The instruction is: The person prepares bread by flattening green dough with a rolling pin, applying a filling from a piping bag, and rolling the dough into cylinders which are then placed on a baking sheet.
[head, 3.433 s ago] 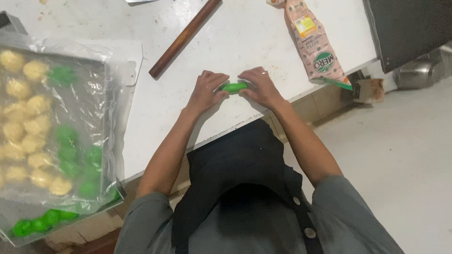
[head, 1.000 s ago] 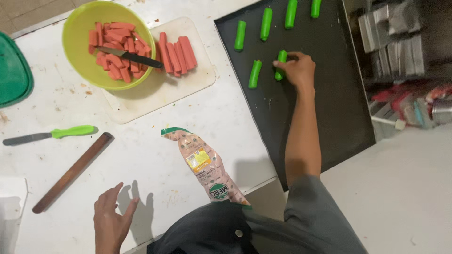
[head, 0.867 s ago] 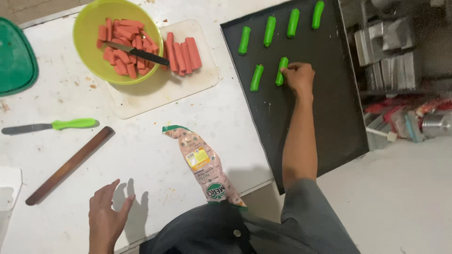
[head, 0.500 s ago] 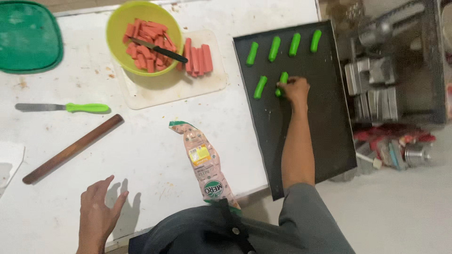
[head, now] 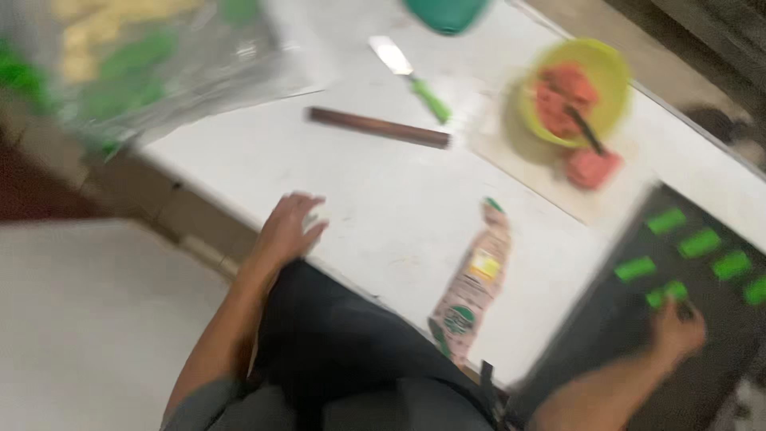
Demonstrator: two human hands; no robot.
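Resting on the dark flat baking tray (head: 606,343) at four o'clock, the right hand (head: 677,329) touches a green dough-wrapped roll (head: 666,294); whether it pinches cannot be told. Five rolls lie there, while green and yellow dough pieces under clear plastic (head: 120,64) wait at ten o'clock. The left hand (head: 289,227) lies loosely curled on the white counter (head: 383,207) edge.

a brown wooden rolling stick (head: 380,128) lies across the middle of the white table (head: 383,215), well in from every edge. beyond it, nearer the far edge, a knife with a green handle (head: 412,78) lies slanted, and a dark green lid (head: 447,13) sits at the far edge itself. toward the right end a pale cutting board (head: 550,172) carries a yellow-green bowl (head: 576,94) of red sausage pieces, with a dark utensil (head: 584,130) leaning on its rim and a few red sausages (head: 592,166) beside it. a long printed packet (head: 471,290) lies near the front edge. at the left end a clear plastic sheet (head: 152,72) covers blurred yellow and green lumps.
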